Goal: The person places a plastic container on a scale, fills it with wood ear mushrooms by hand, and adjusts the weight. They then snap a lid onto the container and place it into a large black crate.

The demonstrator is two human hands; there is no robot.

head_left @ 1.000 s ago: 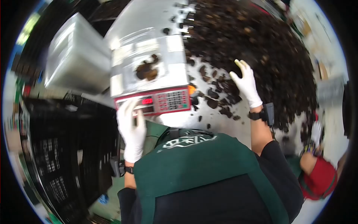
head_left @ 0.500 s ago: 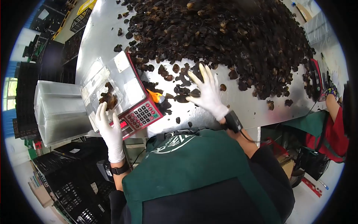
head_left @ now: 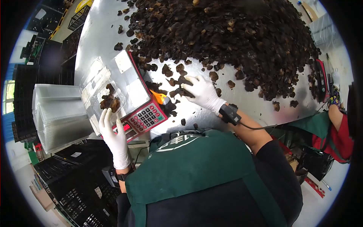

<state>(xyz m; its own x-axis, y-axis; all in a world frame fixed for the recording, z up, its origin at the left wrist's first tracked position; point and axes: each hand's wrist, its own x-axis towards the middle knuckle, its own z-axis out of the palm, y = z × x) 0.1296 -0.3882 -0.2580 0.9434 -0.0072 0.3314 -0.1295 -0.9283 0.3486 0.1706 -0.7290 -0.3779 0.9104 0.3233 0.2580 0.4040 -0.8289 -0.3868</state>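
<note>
A big heap of dark dried fungus pieces point(head_left: 234, 34) covers the far part of a steel table point(head_left: 242, 109). My right hand point(head_left: 202, 92), in a white glove, is closed around a few loose fungus pieces point(head_left: 179, 90) near the heap's front edge. A scale with a red keypad point(head_left: 140, 113) stands at the table's left. On it lies a clear plastic container point(head_left: 100, 89) with a small clump of fungus inside. My left hand point(head_left: 113, 134), also gloved, rests with fingers apart on the scale's front left corner, touching the container's edge.
A stack of clear plastic containers point(head_left: 56, 113) sits left of the scale. Black crates point(head_left: 75, 181) stand below at left. Another person in red point(head_left: 338, 128) works at the right by a second scale point(head_left: 321, 77). An orange object point(head_left: 160, 98) lies beside the keypad.
My right hand went from flat and spread over the loose pieces to closed on some of them, shifting slightly left. The left hand slid a little down along the scale's front.
</note>
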